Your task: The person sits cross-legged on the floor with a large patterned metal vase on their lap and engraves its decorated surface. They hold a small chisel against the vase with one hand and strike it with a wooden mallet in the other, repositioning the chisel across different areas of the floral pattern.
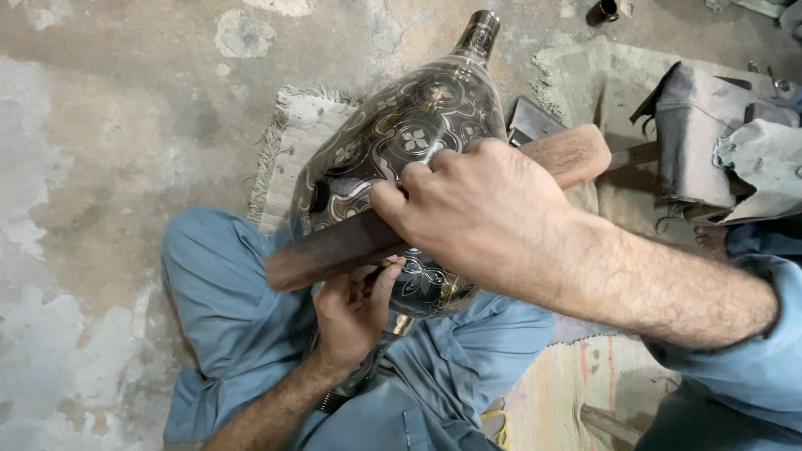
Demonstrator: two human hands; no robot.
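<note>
on lap, right hand (480,213) grips wooden block (351,242) against engraved vase (409,134).

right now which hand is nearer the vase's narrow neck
Right. The right hand lies on the vase body over the wooden stick, below the neck; the left hand supports the opposite end.

Your sleeves: grey-blue cloth — the right one pushed up above the wrist, the left arm bare to the elbow.
Your trousers: the same grey-blue — loose, creased, a stitched seam showing.
Your forearms: hairy, nothing worn at the wrists.
</note>
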